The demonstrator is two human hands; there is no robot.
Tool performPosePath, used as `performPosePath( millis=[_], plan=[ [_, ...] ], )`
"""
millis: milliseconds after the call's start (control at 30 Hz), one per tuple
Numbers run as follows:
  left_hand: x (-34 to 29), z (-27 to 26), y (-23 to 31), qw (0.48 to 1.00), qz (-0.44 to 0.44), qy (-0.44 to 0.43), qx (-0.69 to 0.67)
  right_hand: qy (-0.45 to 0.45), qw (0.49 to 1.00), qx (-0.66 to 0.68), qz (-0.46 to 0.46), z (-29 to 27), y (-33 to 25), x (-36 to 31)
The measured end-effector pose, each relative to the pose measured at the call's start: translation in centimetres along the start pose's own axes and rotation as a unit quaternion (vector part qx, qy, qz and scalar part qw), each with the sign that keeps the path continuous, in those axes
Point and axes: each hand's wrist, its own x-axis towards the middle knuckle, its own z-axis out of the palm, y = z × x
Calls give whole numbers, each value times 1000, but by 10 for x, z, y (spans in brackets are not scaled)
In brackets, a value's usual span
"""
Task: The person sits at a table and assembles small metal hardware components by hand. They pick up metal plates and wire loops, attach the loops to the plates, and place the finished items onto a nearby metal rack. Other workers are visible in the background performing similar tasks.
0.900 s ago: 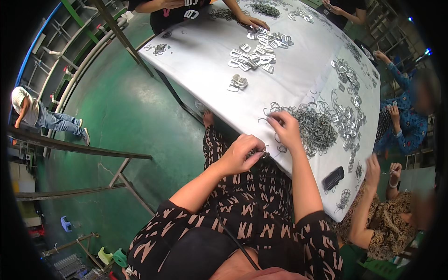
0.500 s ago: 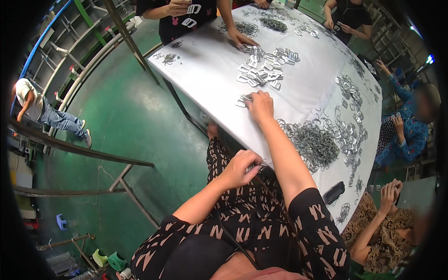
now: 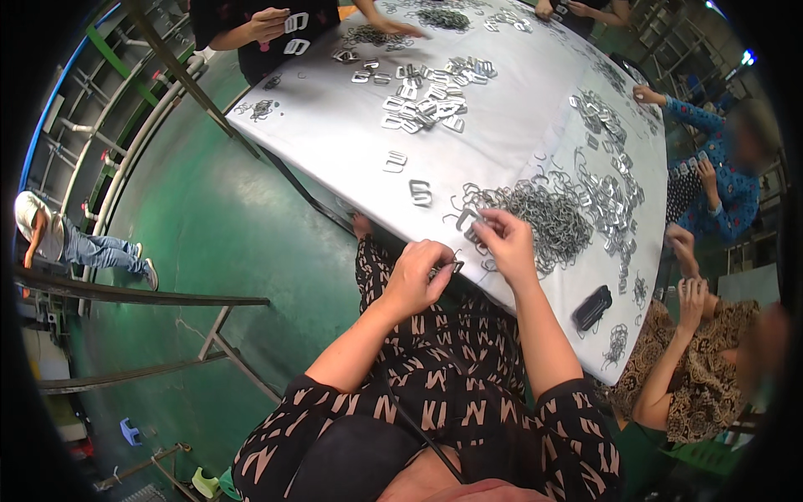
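Note:
My right hand [image 3: 508,240] pinches a flat silver buckle [image 3: 468,221] over the table's near edge, beside a heap of bent wire rings [image 3: 544,222]. Just left of it, my left hand [image 3: 418,276] is closed around metal; a buckle-like edge [image 3: 456,267] pokes out past the fingertips, and the palm hides the rest. Two loose buckles, one nearer [image 3: 420,193] and one farther [image 3: 395,161], lie flat on the white tabletop [image 3: 335,142]. Beyond them spreads a pile of similar silver buckles [image 3: 431,100].
A black case [image 3: 593,308] lies near the table's right corner, by small wire clusters. More buckles [image 3: 615,197] spread along the right side. Co-workers sit or stand round the table; one hand [image 3: 393,28] reaches over its far side. Metal bars [image 3: 167,294] cross at my left.
My right hand has drawn back from the loose buckles to the wire heap, near my left hand. Two buckles now show where it was. A co-worker's hand has left the buckle pile.

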Motion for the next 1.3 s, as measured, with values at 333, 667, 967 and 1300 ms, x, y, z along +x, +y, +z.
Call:
performPosePath(
  millis=[333,667,967,1300],
  plan=[
    [-10,18,9,994,10,-93,61,66,978,-145,-137,15,2,-81],
    [5,4,-2,961,-124,-211,-128,124,958,-160,-205,9,5,-90],
    [109,89,-52,981,100,-56,159,131,958,-164,-196,6,2,-95],
    [108,89,-53,947,48,-160,274,133,965,-155,-167,0,6,-100]
  ],
)
